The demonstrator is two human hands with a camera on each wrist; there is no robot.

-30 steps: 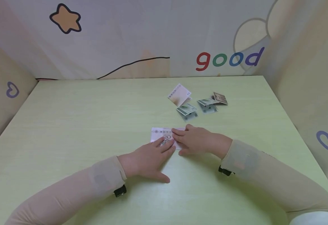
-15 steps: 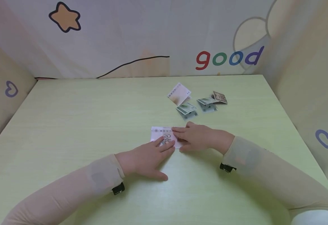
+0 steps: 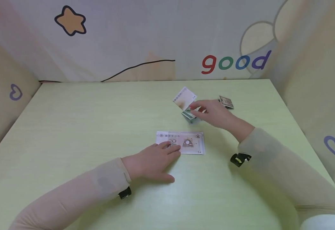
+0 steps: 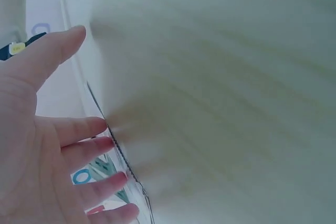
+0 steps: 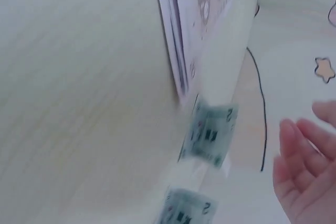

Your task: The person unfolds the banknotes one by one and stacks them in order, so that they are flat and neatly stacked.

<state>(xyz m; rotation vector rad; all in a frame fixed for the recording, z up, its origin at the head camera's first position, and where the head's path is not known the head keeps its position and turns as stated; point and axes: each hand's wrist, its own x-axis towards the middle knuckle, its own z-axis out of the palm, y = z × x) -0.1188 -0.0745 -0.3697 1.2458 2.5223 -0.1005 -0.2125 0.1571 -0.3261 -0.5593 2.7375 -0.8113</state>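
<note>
My left hand rests with straight, spread fingers on the left part of a pink play banknote lying flat on the table. In the right wrist view, several layers show at the near end of these pink notes. My right hand hovers over the folded notes farther back, its fingers loosely bent and nothing between them. Just under its fingertips is a folded green note. Beside that lies a folded pink note. A second green note shows in the right wrist view; the right hand hides it in the head view.
A folded brown note lies right of the right hand. The pale green table meets a printed backdrop at its far edge, with cloth walls on both sides. A white rounded thing shows at the lower right corner.
My right hand has left the flat pink note and moved back to the folded green notes, uncovering the note's right half. The left hand has stayed on the note.
</note>
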